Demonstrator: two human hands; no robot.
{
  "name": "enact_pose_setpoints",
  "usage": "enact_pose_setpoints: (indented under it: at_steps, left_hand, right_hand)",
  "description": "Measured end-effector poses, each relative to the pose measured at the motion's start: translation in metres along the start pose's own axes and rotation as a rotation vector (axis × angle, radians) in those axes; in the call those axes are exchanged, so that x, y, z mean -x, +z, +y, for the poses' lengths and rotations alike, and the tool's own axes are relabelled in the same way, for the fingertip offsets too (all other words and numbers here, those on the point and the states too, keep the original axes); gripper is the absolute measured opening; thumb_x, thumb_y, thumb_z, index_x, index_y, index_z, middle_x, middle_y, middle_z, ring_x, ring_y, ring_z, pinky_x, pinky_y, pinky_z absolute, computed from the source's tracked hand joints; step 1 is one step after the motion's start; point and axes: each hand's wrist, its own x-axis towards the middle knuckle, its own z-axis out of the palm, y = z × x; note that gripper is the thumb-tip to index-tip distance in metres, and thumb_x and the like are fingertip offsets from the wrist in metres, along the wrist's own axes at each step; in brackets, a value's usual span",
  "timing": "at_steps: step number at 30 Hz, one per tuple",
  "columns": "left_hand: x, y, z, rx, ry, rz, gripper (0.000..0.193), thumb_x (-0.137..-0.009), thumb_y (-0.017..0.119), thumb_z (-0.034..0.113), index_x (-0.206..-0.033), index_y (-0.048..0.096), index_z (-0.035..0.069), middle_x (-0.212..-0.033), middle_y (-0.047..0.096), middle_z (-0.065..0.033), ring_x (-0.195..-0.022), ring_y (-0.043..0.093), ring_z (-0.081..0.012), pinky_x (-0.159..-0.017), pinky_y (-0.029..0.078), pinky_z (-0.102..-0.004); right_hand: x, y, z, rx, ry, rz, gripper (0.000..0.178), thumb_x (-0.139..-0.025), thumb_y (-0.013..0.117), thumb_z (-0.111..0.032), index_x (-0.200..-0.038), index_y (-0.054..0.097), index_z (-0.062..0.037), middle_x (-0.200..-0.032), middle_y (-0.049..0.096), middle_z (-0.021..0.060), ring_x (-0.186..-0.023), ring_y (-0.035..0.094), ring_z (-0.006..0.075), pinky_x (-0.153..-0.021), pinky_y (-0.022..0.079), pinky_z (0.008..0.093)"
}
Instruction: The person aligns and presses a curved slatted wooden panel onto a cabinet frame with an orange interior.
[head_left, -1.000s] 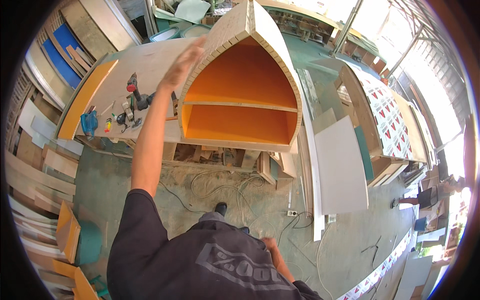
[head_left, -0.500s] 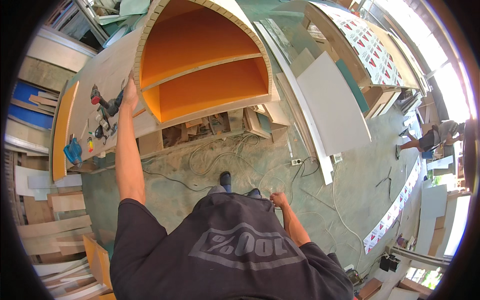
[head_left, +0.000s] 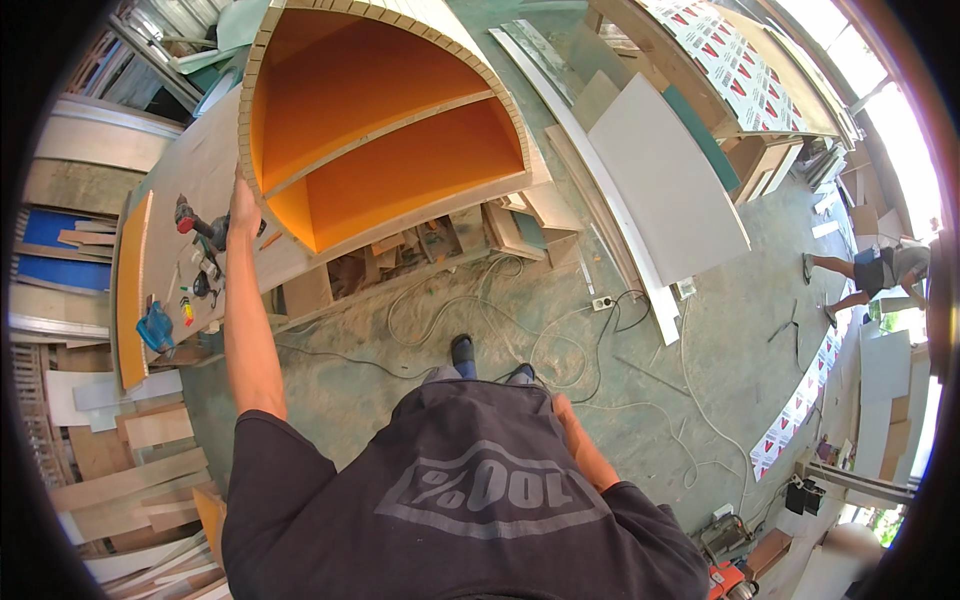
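An arched wooden cabinet [head_left: 400,165] with an orange inside and one shelf [head_left: 380,143] stands on the workbench [head_left: 190,160] in front of me. My left arm reaches forward, and my left hand [head_left: 244,208] is closed at the cabinet's lower left edge, its fingertips partly hidden. Just left of that hand lies a dark cordless drill [head_left: 203,224] with a red part. An orange pencil [head_left: 270,240] rests to its right. Down by my right side, my right hand [head_left: 564,408] hangs close to my shirt, which covers much of it; its fingers cannot be made out.
A blue power tool [head_left: 155,327] and a small yellow-and-red item [head_left: 187,312] lie at the bench's left. Cables [head_left: 440,310] loop over the floor. Long white boards [head_left: 660,190] lean at the right, where another person [head_left: 880,270] bends over. Boards [head_left: 130,480] are stacked lower left.
My view has turned a little, so the cabinet sits further left. My right hand has drawn back against my shirt. My left hand stays at the cabinet edge. The other person's legs have moved.
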Motion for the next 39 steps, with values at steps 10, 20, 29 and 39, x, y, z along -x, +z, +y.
enact_pose_setpoints:
  at_steps: [10, 20, 29, 39]
  left_hand:
    - [0.011, -0.005, -0.009, 0.06, -0.024, 0.097, 0.055, -0.103, 0.04, 0.046, -0.142, 0.044, 0.007, -0.14, 0.05, -0.003, -0.128, 0.044, -0.0169, -0.109, 0.032, -0.0358]
    - [0.087, -0.072, -0.154, 0.478, -0.282, 0.585, 0.055, -0.103, 0.036, 0.047, -0.129, 0.049, 0.0, -0.128, 0.057, -0.0133, -0.112, 0.057, -0.0288, -0.094, 0.048, -0.0438]
    - [0.276, -0.033, -0.351, 0.229, -0.967, 0.624, 0.028, -0.095, 0.05, 0.029, -0.091, 0.059, 0.003, -0.09, 0.068, -0.0117, -0.075, 0.065, -0.0249, -0.063, 0.055, -0.0409]
    - [0.362, 0.001, -0.385, -0.541, -1.189, 0.039, 0.045, -0.094, 0.049, 0.037, -0.099, 0.067, -0.004, -0.096, 0.069, -0.0201, -0.083, 0.069, -0.0285, -0.074, 0.055, -0.0395]
  right_hand:
    - [0.006, -0.081, -0.065, -0.387, 0.166, -0.056, 0.028, -0.087, 0.06, -0.021, -0.103, 0.073, -0.0026, -0.085, 0.07, 0.0073, -0.069, 0.065, 0.0165, -0.057, 0.056, 0.033]
    - [0.017, -0.085, -0.066, -0.206, 0.082, -0.041, 0.03, -0.085, 0.06, -0.019, -0.107, 0.071, -0.0014, -0.081, 0.069, 0.0077, -0.063, 0.063, 0.0163, -0.056, 0.053, 0.0324]
    - [-0.007, -0.077, -0.036, 0.022, -0.323, -0.12, 0.029, -0.086, 0.059, -0.018, -0.105, 0.073, -0.0017, -0.084, 0.071, 0.0092, -0.066, 0.065, 0.0157, -0.06, 0.053, 0.0313]
    - [-0.042, -0.091, -0.108, -0.193, 0.011, -0.097, 0.031, -0.088, 0.061, -0.017, -0.105, 0.07, 0.0063, -0.094, 0.073, 0.0143, -0.085, 0.066, 0.017, -0.078, 0.051, 0.0296]
